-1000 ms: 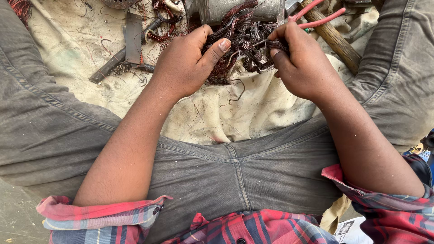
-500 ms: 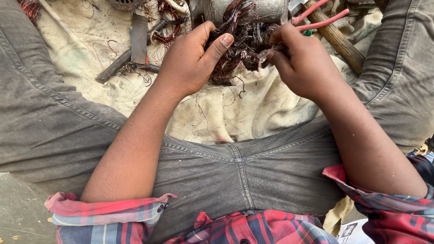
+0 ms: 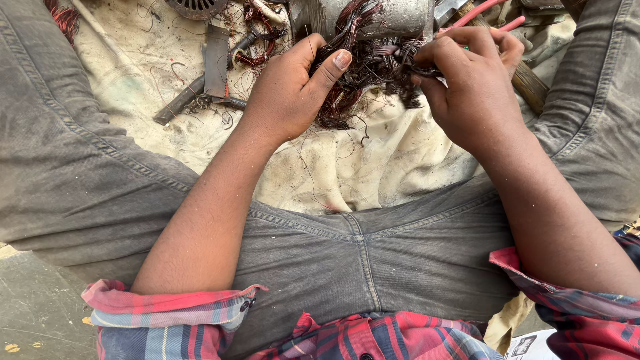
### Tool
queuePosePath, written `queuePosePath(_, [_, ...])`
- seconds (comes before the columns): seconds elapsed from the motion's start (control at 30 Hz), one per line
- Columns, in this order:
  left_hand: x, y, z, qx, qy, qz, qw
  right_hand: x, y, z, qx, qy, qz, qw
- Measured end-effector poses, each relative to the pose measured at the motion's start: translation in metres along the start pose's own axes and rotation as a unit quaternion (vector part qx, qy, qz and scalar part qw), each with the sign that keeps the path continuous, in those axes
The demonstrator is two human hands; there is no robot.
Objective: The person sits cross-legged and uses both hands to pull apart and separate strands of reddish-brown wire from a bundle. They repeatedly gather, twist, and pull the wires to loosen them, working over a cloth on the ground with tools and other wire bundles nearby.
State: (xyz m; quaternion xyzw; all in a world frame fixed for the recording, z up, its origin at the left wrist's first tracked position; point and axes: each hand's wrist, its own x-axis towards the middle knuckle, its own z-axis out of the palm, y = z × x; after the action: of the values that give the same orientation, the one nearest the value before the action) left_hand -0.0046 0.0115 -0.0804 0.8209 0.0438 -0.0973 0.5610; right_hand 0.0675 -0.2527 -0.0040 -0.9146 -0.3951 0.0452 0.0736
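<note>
The left hand (image 3: 290,93) clutches the tangled reddish-brown copper wire bundle (image 3: 363,73), springy and light, while the right hand (image 3: 467,83) pinches strands near the heavy grey metal cylinder (image 3: 393,17).

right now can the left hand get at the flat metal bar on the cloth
Probably yes. The left hand grips the wire tangle, and the metal bar lies just beside it on the cloth with nothing between them.

dirty cloth (image 3: 373,167), flat metal strips (image 3: 215,63), wooden handle (image 3: 530,83), round grille (image 3: 197,7) at top
</note>
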Motion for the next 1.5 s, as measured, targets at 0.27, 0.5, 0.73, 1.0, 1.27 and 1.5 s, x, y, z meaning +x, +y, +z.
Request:
queuePosePath(0.27, [-0.001,0.002,-0.001,0.015,0.006,0.012,1.000,0.004,-0.001,-0.005,0.322,-0.088,0.084,0.939])
queuePosePath(0.5, [-0.001,0.003,0.000,0.025,-0.001,0.006,1.000,0.008,0.000,-0.013,0.376,-0.106,0.053,0.919])
queuePosePath(0.73, [-0.001,0.000,0.000,-0.017,0.007,0.026,0.999,0.016,-0.006,-0.025,0.179,-0.025,-0.072,0.981])
queuePosePath(1.0, [-0.001,-0.004,0.003,0.011,0.003,0.000,1.000,0.012,-0.006,-0.017,0.283,-0.044,0.020,0.958])
queuePosePath(1.27, [0.001,-0.010,0.008,-0.070,-0.014,0.004,0.997,0.004,-0.002,0.000,0.468,-0.092,0.082,0.875])
queuePosePath(1.5, [-0.001,0.001,0.010,-0.121,-0.044,-0.020,0.991,0.003,0.001,-0.001,0.645,-0.084,0.125,0.749])
